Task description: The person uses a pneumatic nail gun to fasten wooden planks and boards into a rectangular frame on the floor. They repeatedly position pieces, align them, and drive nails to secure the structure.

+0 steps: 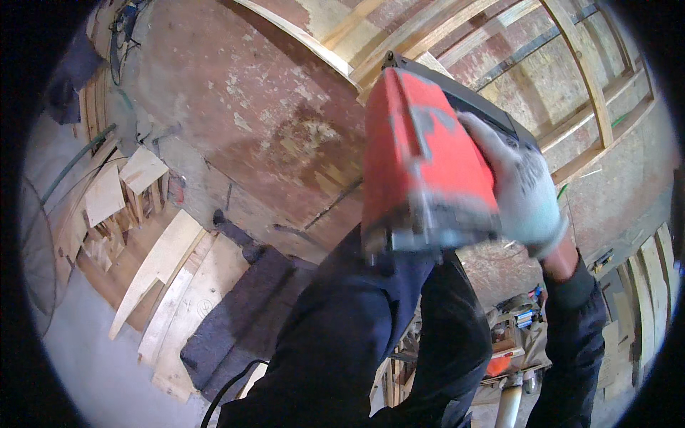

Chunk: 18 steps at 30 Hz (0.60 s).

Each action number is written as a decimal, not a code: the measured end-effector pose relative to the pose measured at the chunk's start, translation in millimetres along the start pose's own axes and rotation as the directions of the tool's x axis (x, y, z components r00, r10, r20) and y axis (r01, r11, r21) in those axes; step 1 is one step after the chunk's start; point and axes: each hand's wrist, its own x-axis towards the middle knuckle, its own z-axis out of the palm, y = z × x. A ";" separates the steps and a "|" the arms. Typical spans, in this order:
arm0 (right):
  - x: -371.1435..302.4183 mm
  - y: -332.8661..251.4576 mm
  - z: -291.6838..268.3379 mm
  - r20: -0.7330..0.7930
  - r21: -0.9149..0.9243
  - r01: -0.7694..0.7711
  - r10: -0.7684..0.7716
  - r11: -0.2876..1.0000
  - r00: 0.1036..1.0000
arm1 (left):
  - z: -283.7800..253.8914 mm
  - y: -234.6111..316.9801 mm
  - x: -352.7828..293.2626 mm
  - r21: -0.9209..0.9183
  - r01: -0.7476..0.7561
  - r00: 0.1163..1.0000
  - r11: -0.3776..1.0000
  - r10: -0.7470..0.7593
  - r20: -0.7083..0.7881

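Head view: the right hand (pixel 524 178), in a pale glove, grasps a boxy red-and-black tool (pixel 428 164) along its dark side, fingers wrapped over the edge. Its lower end is blurred, and its exact kind is hard to tell. The left hand is out of sight, so its grip cannot be told. The tool is in the middle of the view — raised above the trouser legs (pixel 335 321) and in front of a worn reddish-brown surface (pixel 235 121). A dark sleeve (pixel 574 342) covers the right forearm. Beyond the tool, at upper right, stretches a slatted wooden frame (pixel 603 107) with curved members. At lower left, cut boards (pixel 171 285) lie beside a dark cloth (pixel 235 314) — more curved wooden strips (pixel 649 292) sit at the right rim.
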 end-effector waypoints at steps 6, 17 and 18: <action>28.4 31.5 21.5 0.023 -0.126 -0.077 0.081 0.989 0.996 | -106.1 13.4 -66.8 0.336 0.158 0.984 0.929 -0.117 -0.137; -96.7 65.2 3.1 0.016 0.172 -0.302 0.304 0.938 0.953 | -22.3 26.1 -8.2 0.281 -0.288 0.957 0.916 0.260 0.132; -120.1 75.2 10.2 0.009 0.211 -0.448 0.456 0.869 0.890 | -5.4 25.1 3.3 0.254 -0.355 0.931 0.900 0.314 0.188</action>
